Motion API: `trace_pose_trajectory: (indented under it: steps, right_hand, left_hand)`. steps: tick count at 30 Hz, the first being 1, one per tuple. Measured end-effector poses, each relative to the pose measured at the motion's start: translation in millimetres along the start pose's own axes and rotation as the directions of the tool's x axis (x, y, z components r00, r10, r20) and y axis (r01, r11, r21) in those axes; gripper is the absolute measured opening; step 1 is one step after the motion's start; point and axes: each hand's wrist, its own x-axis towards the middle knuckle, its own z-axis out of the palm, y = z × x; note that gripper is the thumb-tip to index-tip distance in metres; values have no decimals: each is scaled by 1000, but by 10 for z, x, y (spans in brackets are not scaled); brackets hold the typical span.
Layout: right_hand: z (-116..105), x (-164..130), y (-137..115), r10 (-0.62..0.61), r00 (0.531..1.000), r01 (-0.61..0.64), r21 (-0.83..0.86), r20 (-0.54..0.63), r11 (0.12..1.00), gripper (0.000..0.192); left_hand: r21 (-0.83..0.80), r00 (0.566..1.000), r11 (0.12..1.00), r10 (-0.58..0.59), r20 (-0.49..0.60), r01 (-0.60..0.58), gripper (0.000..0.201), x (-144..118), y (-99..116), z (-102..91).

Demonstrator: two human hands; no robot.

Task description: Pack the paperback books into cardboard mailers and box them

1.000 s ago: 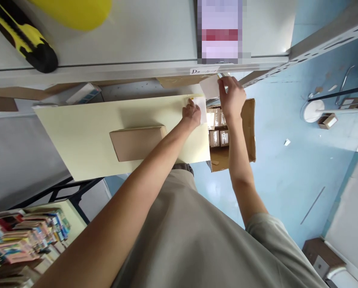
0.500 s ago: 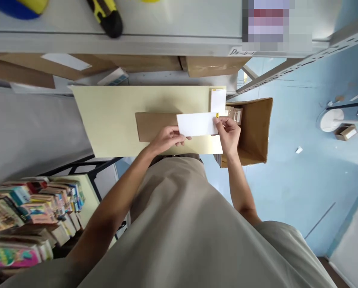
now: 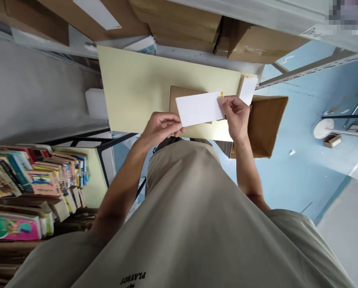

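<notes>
Holds a white card (image 3: 198, 110) with both hands, above the near middle of a cream tabletop (image 3: 131, 80) and partly over a brown box (image 3: 182, 91). Pinches the right end of the card in the right hand (image 3: 237, 116), thumb on the upper face close to a small yellow mark (image 3: 222, 95), fingers curled at the back. Grips the near left corner in the left hand (image 3: 162, 128), between thumb and fingertips. Cannot tell the full reach of the fingers behind the card. Tilts the card slightly, right end a little farther away than the left. Has a white stack (image 3: 248, 89), also marked in yellow, on the far right corner of the tabletop, just beyond the right hand. Has an open carton (image 3: 267, 128) just off the right edge, partly hidden by the right hand and wrist. Faces a grey shelf (image 3: 275, 10) on the far side, with large cartons (image 3: 179, 28) below it and a white-and-blue box (image 3: 141, 44) by the far edge of the tabletop. Has rows of books (image 3: 41, 176) at near left, and blue floor (image 3: 293, 180) at right, with a round white base (image 3: 323, 128) at far right.
</notes>
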Motion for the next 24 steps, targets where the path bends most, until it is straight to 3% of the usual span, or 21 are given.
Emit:
trace_pose_trajectory:
  steps: [8, 11, 14, 18, 24]
  right_hand:
    - [788, 14, -171, -109, 987, 133, -214, 118, 968, 64]
    - [1157, -162, -377, -203, 963, 254, -348, 175, 903, 52]
    - [1510, -482, -684, -237, 923, 337, -339, 303, 879, 36]
    - [1890, -838, -942, -199, 901, 334, -324, 386, 885, 28]
    - [2257, -977, -981, -88, 940, 230, -417, 331, 879, 27]
  left_hand:
    - [-98, 990, 986, 130, -50, -134, 23, -390, -196, -596]
    - [-114, 982, 978, 167, -85, -177, 22, -497, -298, -801]
    - [-106, 973, 971, 203, -108, -214, 21, -584, -400, -984]
    - [-33, 966, 968, 244, -79, -247, 18, -695, -475, -1220]
    - [71, 973, 970, 232, 14, -233, 16, -810, -453, -1541]
